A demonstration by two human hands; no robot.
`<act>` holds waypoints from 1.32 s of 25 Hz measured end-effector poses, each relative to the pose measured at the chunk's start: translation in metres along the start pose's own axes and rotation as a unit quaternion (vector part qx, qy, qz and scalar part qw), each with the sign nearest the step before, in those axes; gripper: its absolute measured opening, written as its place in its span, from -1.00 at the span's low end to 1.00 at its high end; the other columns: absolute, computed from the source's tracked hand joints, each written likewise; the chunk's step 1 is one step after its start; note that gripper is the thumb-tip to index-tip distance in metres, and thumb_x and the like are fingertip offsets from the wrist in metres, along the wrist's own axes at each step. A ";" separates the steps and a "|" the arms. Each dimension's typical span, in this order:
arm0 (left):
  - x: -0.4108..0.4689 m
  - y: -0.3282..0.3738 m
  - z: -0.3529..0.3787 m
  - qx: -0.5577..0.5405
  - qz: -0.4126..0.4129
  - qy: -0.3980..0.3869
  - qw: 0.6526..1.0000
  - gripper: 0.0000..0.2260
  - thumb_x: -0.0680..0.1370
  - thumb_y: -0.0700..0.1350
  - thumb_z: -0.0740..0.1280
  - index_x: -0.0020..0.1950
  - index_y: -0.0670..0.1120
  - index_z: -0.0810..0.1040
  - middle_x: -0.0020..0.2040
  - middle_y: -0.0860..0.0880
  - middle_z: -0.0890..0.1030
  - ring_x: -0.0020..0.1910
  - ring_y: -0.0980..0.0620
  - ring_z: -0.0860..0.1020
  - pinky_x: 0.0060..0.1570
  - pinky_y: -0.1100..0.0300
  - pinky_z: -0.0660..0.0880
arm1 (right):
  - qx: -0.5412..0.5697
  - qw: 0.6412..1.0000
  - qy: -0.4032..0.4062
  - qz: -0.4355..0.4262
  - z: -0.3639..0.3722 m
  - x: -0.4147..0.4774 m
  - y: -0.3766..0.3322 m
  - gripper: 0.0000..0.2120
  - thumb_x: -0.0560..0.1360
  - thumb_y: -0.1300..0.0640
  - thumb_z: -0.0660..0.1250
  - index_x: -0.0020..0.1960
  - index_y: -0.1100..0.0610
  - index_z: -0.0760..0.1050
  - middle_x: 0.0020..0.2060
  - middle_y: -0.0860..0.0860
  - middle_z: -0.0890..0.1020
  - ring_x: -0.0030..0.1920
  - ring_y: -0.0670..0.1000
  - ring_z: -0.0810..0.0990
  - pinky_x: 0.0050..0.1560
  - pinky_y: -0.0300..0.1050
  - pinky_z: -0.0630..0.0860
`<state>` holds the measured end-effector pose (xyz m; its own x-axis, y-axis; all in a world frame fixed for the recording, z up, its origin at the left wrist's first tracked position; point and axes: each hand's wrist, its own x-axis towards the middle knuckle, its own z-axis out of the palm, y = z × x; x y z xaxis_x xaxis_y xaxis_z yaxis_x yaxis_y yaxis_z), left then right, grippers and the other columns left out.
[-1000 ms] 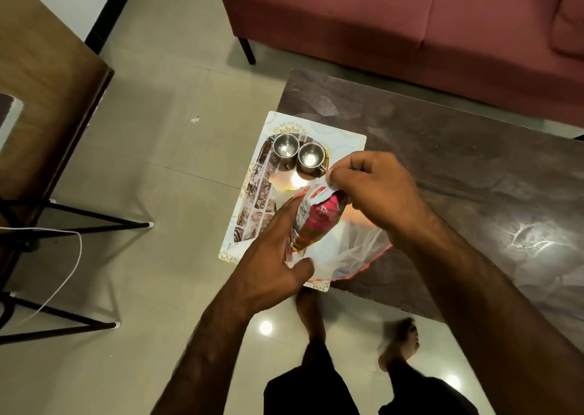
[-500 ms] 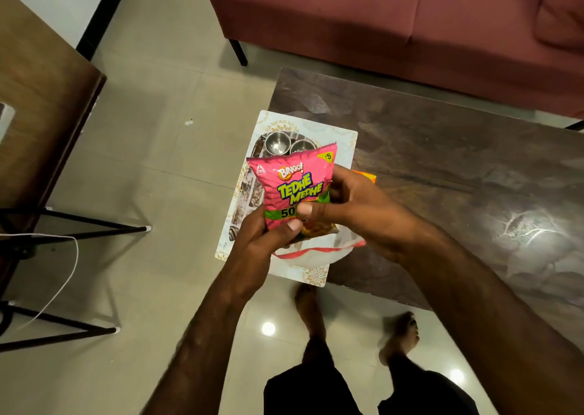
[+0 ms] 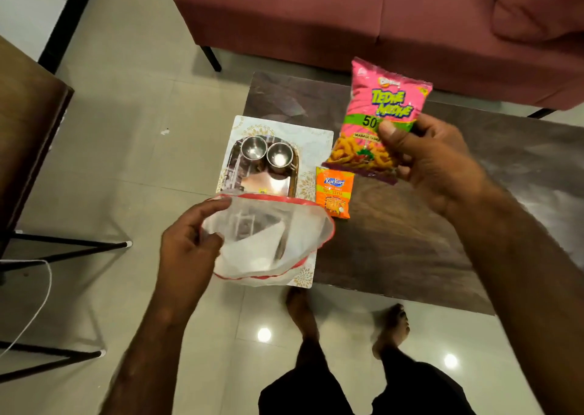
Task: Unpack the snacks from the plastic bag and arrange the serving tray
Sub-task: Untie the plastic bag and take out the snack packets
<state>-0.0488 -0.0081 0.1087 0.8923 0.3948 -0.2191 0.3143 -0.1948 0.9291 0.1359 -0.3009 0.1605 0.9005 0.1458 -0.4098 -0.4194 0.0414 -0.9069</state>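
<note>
Although both snacks look to be out, the dark marbled low table (image 3: pixel 410 256) shows little arranged. At its left end lies the white, gold-patterned rectangular serving tray (image 3: pixel 313 139). Over the tray's near end the left hand (image 3: pixel 186 250) pinches the translucent red-rimmed plastic bag (image 3: pixel 268 244), seemingly empty. The right hand (image 3: pixel 436 168) grips the pink foil snack packet (image 3: pixel 379 114) aloft. The small orange snack packet (image 3: pixel 334 193) lies on the table beside the tray, where two steel cups (image 3: pixel 253 147) stand. Both packets likely await placing.

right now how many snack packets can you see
2: the pink packet in the right hand, the orange packet on the table at the tray edge. The plastic bag may hide more.
</note>
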 end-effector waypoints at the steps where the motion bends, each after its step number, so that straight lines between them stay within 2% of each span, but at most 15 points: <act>1: 0.000 -0.003 -0.004 0.000 -0.002 0.016 1.000 -0.42 0.41 -0.53 0.23 0.23 0.00 0.66 0.15 0.25 0.69 -0.31 0.15 0.47 -0.25 0.32 0.53 | 0.000 0.999 0.033 0.013 -0.012 0.008 0.009 -0.84 0.46 0.14 0.52 0.03 0.10 0.68 -0.15 -0.01 0.78 -0.21 -0.06 0.76 -0.25 -0.14 0.66; 3: -0.001 -0.009 -0.011 -0.005 -0.011 0.043 0.999 -0.43 0.41 -0.51 0.21 0.22 0.00 0.67 0.10 0.25 0.69 -0.32 0.14 0.44 -0.28 0.36 0.51 | 0.002 0.994 0.087 0.058 -0.028 0.021 0.036 -0.83 0.48 0.20 0.51 0.07 0.16 0.67 -0.11 0.06 0.78 -0.19 0.00 0.76 -0.16 -0.04 0.69; 5: -0.002 -0.011 -0.014 -0.002 -0.019 0.052 0.998 -0.45 0.42 -0.49 0.22 0.22 -0.01 0.67 0.13 0.23 0.69 -0.31 0.13 0.44 -0.28 0.39 0.51 | 0.003 0.987 0.111 0.119 -0.033 0.025 0.070 -0.68 0.49 0.24 0.49 0.22 0.29 0.60 -0.01 0.19 0.75 -0.17 0.07 0.75 -0.09 0.07 0.72; 8: -0.002 -0.013 -0.017 0.002 -0.027 0.053 0.998 -0.47 0.42 -0.47 0.24 0.22 0.00 0.67 0.18 0.16 0.69 -0.35 0.11 0.41 -0.29 0.41 0.49 | -0.003 0.974 0.103 0.200 -0.031 0.021 0.120 -0.61 0.50 0.31 0.47 0.30 0.36 0.53 -0.10 0.18 0.74 -0.32 0.05 0.74 -0.35 0.04 0.71; 9: -0.002 -0.013 -0.019 0.002 -0.027 0.054 0.998 -0.47 0.42 -0.47 0.24 0.22 0.01 0.67 0.19 0.13 0.69 -0.36 0.12 0.42 -0.30 0.41 0.49 | -0.004 0.970 0.095 0.225 -0.029 0.018 0.135 -0.61 0.50 0.32 0.47 0.31 0.35 0.53 -0.10 0.17 0.75 -0.32 0.06 0.75 -0.39 0.01 0.69; 13: -0.003 -0.019 -0.027 0.018 -0.020 0.045 0.999 -0.48 0.43 -0.44 0.26 0.18 0.07 0.67 0.24 0.09 0.68 -0.30 0.06 0.44 -0.31 0.39 0.51 | -0.031 0.951 0.083 0.298 -0.012 0.012 0.191 -0.58 0.49 0.32 0.48 0.33 0.31 0.53 0.17 0.27 0.69 0.01 0.21 0.72 -0.12 0.02 0.67; 15: -0.004 -0.022 -0.030 0.022 -0.018 0.046 0.999 -0.48 0.43 -0.45 0.26 0.16 0.09 0.68 0.25 0.07 0.68 -0.27 -0.05 0.45 -0.32 0.38 0.51 | -0.038 0.945 0.093 0.313 -0.004 0.013 0.213 -0.58 0.47 0.32 0.51 0.30 0.29 0.56 0.15 0.24 0.70 -0.02 0.18 0.71 -0.12 -0.03 0.66; 17: -0.003 -0.024 -0.031 0.029 -0.016 0.044 0.998 -0.49 0.43 -0.44 0.27 0.16 0.08 0.68 0.25 0.05 0.68 -0.24 -0.13 0.47 -0.33 0.37 0.51 | -0.045 0.942 0.087 0.320 0.004 0.015 0.227 -0.57 0.46 0.31 0.53 0.31 0.26 0.57 0.13 0.21 0.72 -0.01 0.16 0.72 -0.01 0.01 0.65; 22: -0.002 -0.026 -0.027 0.032 -0.010 0.052 0.998 -0.52 0.42 -0.42 0.26 0.17 0.03 0.68 0.25 0.03 0.68 -0.21 -0.07 0.53 -0.29 0.35 0.55 | -0.088 0.946 0.064 0.306 0.019 0.023 0.238 -0.51 0.45 0.26 0.55 0.35 0.21 0.54 0.22 0.17 0.69 0.16 0.17 0.68 0.25 0.15 0.59; 24: -0.001 -0.025 -0.022 0.030 -0.016 0.055 0.998 -0.51 0.42 -0.43 0.25 0.17 0.02 0.67 0.23 0.04 0.69 -0.22 0.02 0.55 -0.23 0.29 0.59 | -0.213 0.941 0.058 0.257 0.016 0.022 0.231 -0.40 0.38 0.18 0.60 0.38 0.12 0.51 0.26 0.13 0.67 0.24 0.18 0.64 0.31 0.23 0.53; 26: -0.001 -0.021 -0.016 0.023 -0.020 0.059 0.998 -0.50 0.41 -0.47 0.24 0.17 0.00 0.67 0.21 0.03 0.70 -0.17 0.07 0.58 -0.11 0.18 0.59 | -0.401 0.892 0.046 0.201 0.015 0.011 0.216 -0.26 0.25 -0.08 0.55 0.40 -0.09 0.43 0.28 0.01 0.65 0.31 0.16 0.59 0.32 0.28 0.48; 27: -0.001 -0.019 -0.013 0.033 -0.024 0.060 0.997 -0.50 0.40 -0.48 0.24 0.17 -0.03 0.67 0.21 0.03 0.70 -0.07 0.07 0.61 -0.01 0.11 0.58 | -0.434 0.883 0.035 0.176 0.016 0.003 0.209 -0.18 0.17 -0.18 0.50 0.41 -0.16 0.37 0.28 -0.04 0.64 0.31 0.14 0.59 0.32 0.27 0.48; 29: -0.001 -0.015 -0.010 0.074 -0.039 0.051 0.995 -0.53 0.41 -0.42 0.27 0.20 -0.02 0.65 0.25 0.09 0.66 0.18 0.04 0.60 0.21 -0.03 0.55 | -0.395 0.912 -0.032 0.109 0.020 -0.015 0.199 -0.03 0.11 -0.19 0.53 0.48 -0.24 0.26 0.31 -0.08 0.61 0.29 0.07 0.61 0.30 0.13 0.53; 31: -0.001 -0.009 -0.008 0.068 -0.065 0.016 0.995 -0.58 0.43 -0.25 0.32 0.26 0.00 0.63 0.29 0.16 0.61 0.31 0.04 0.54 0.36 -0.15 0.47 | -0.330 0.932 -0.131 0.076 0.031 -0.033 0.191 0.15 0.18 0.02 0.68 0.61 -0.14 0.10 0.43 -0.09 0.50 0.36 -0.02 0.55 0.31 -0.06 0.54; 33: -0.004 0.002 -0.003 0.039 -0.096 -0.032 0.994 -0.58 0.46 -0.03 0.36 0.33 0.06 0.58 0.32 0.26 0.56 0.37 0.06 0.50 0.40 -0.24 0.42 | -0.307 0.934 -0.180 0.042 0.048 -0.043 0.180 0.08 0.29 0.04 0.66 0.63 -0.04 0.10 0.47 -0.12 0.44 0.41 -0.11 0.47 0.30 -0.29 0.46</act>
<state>-0.0529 -0.0073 0.1122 0.8315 0.3734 -0.4113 0.5027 -0.1909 0.8431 0.0157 -0.2522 0.0195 0.7236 0.4506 -0.5228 -0.2422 -0.5435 -0.8037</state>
